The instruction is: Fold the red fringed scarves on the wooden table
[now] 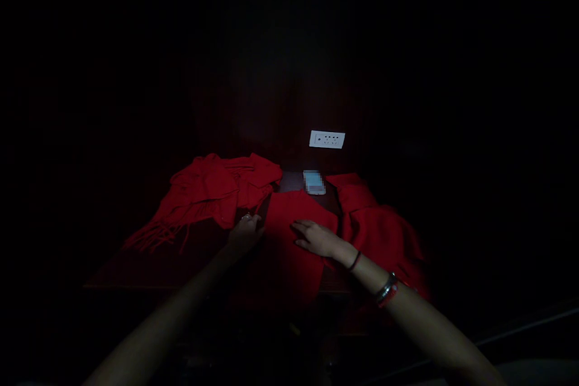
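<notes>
A flat strip of red cloth (289, 253) lies down the middle of a dark table and hangs over its front edge. My right hand (316, 238) rests on the cloth, palm down with fingers stretched to the left. My left hand (245, 235) is at the cloth's left edge, fingers curled, with a ring on one finger. It appears to pinch that edge, though dim light blurs the fingertips. Left of it lies a bunched red scarf (203, 187) with long fringe. To the right, another crumpled red cloth (380, 229) drapes over the table's side.
A phone (313, 182) with a lit, pixelated screen lies behind the middle cloth, beside a greyish patch (292, 180). A white socket plate (327, 139) is on the wall behind. The table's front edge (136, 286) shows faintly. Surroundings are almost black.
</notes>
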`<move>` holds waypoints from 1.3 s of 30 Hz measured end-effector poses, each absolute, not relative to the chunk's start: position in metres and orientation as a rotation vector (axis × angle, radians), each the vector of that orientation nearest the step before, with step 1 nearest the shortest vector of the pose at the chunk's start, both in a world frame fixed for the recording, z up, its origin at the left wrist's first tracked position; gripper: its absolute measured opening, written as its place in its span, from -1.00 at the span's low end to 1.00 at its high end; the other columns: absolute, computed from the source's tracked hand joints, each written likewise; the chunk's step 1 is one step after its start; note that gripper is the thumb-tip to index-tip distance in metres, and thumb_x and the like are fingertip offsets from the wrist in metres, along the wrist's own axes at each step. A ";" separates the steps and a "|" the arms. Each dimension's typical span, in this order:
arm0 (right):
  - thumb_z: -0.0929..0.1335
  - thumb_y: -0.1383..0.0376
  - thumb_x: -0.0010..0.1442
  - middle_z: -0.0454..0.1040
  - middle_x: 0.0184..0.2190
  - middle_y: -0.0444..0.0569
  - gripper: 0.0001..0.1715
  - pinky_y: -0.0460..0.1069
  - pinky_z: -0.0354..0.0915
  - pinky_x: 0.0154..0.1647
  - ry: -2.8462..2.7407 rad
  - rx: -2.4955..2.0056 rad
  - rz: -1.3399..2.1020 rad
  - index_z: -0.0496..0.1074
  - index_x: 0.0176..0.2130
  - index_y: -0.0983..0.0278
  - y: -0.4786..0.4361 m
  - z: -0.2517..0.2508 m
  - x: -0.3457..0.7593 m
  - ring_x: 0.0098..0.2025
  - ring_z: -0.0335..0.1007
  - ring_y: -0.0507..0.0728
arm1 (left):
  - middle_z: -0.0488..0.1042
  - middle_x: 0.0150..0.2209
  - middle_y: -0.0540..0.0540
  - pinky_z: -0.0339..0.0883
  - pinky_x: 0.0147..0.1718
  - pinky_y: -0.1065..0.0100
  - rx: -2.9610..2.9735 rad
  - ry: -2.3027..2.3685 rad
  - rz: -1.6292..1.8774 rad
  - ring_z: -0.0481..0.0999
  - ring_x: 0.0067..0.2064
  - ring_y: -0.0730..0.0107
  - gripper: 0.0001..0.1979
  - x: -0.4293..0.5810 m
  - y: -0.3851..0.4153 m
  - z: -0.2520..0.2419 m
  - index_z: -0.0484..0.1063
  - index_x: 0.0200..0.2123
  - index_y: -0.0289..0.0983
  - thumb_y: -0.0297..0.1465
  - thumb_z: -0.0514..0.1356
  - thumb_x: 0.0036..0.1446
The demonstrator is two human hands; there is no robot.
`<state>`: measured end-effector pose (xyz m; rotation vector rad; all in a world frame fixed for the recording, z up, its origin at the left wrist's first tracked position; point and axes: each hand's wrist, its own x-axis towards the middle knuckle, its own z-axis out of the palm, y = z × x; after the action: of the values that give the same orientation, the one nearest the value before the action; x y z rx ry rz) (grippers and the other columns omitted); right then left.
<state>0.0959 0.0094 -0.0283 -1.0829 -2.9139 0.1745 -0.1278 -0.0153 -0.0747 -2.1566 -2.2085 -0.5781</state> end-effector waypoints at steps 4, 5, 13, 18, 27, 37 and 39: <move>0.16 0.26 0.13 0.31 -0.11 0.12 -0.61 -0.03 0.21 -0.22 -3.018 -1.097 -0.041 0.25 -0.04 0.31 -0.004 -0.037 0.083 -0.11 0.25 0.17 | 0.26 -0.13 -0.16 0.17 -0.18 0.28 -2.198 -2.205 -0.472 0.26 -0.10 0.21 -0.51 -0.121 -0.045 -0.078 0.15 -0.01 -0.24 -0.24 0.11 -0.04; 0.13 0.30 0.15 0.33 -0.15 0.11 -0.66 -0.04 0.22 -0.26 -3.028 -1.090 -0.116 0.27 -0.09 0.31 -0.005 -0.040 0.083 -0.15 0.27 0.15 | 0.25 -0.12 -0.15 0.17 -0.19 0.27 -2.183 -2.250 -0.449 0.26 -0.09 0.21 -0.49 -0.119 -0.048 -0.078 0.12 0.01 -0.21 -0.22 0.11 -0.04; 0.06 0.37 0.20 0.33 -0.22 0.07 -0.67 -0.09 0.15 -0.27 -2.843 -1.131 -0.396 0.27 -0.13 0.30 -0.009 -0.021 0.098 -0.20 0.25 0.09 | 0.34 -0.21 -0.09 0.19 -0.26 0.37 -2.229 -2.397 -0.539 0.33 -0.17 0.33 -0.59 -0.115 -0.034 -0.075 0.10 0.00 -0.22 -0.39 0.01 0.03; 0.07 0.35 0.20 0.33 -0.27 0.04 -0.67 -0.09 0.12 -0.28 -2.778 -1.143 -0.423 0.26 -0.12 0.29 -0.004 -0.008 0.098 -0.23 0.23 0.08 | 0.39 -0.30 -0.10 0.20 -0.34 0.39 -2.105 -2.517 -0.587 0.40 -0.27 0.36 -0.60 -0.109 -0.034 -0.073 0.09 0.01 -0.24 -0.51 -0.10 0.05; 0.07 0.35 0.20 0.34 -0.29 0.02 -0.68 -0.09 0.11 -0.28 -2.825 -1.053 -0.416 0.27 -0.14 0.28 -0.003 -0.021 0.096 -0.25 0.24 0.07 | 0.37 -0.24 -0.10 0.21 -0.33 0.38 -2.073 -2.344 -0.587 0.36 -0.19 0.30 -0.64 -0.099 -0.028 -0.068 0.16 -0.08 -0.26 -0.30 0.01 0.02; 0.09 0.37 0.19 0.35 -0.31 0.04 -0.72 -0.08 0.11 -0.30 -2.773 -1.105 -0.482 0.30 -0.22 0.31 0.006 -0.009 0.090 -0.28 0.24 0.08 | 0.35 -0.28 -0.17 0.23 -0.34 0.34 -1.868 -2.186 -0.287 0.38 -0.24 0.24 -0.74 -0.091 -0.021 -0.071 0.23 -0.16 -0.31 -0.38 -0.01 0.04; 0.10 0.38 0.19 0.36 -0.30 0.03 -0.73 -0.08 0.11 -0.31 -2.817 -1.050 -0.493 0.30 -0.21 0.31 0.005 -0.017 0.091 -0.29 0.25 0.08 | 0.33 -0.28 -0.18 0.25 -0.39 0.34 -1.848 -2.174 -0.259 0.38 -0.27 0.22 -0.71 -0.089 -0.021 -0.070 0.24 -0.16 -0.32 -0.35 0.03 0.02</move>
<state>0.0908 0.0046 -0.0165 -1.0501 -2.8171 -0.4930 -0.0887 -0.0212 -0.0704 -1.8485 -2.1745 -0.2593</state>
